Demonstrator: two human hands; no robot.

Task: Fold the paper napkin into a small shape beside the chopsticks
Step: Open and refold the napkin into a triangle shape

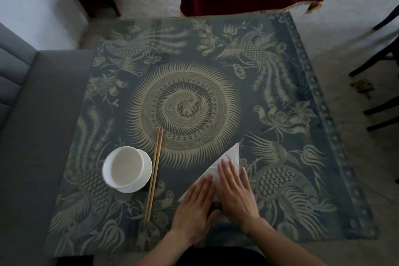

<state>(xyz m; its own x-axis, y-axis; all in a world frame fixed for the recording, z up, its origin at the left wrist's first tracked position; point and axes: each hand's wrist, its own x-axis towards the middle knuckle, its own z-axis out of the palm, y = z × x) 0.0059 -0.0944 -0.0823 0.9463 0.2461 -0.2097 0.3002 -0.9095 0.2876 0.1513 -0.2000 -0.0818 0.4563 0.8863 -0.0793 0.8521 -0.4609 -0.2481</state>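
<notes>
Both hands lie flat, palms down, fingers stretched out and close together, pressing on the paper napkin [226, 164] rather than closing around it; neither grip holds anything. The left hand [195, 211] covers the napkin's near left part, the right hand [234, 192] its near right part, and the two hands touch side by side. The napkin is white and folded to a triangle, its free point reaching out from under the fingertips toward the far right corner of the surface [302, 211]. It lies near the surface's near edge, right of the middle.

To the left of the napkin, apart from it, the chopsticks [154, 175] lie together as a pair, running from near the near edge up toward the centre of the surface. Just beside them on their left stands a white bowl [126, 168] on a white saucer [142, 183], the saucer's rim almost touching the chopsticks. The surface carries a dark patterned cloth with a large round motif at its centre and birds toward the corners.
</notes>
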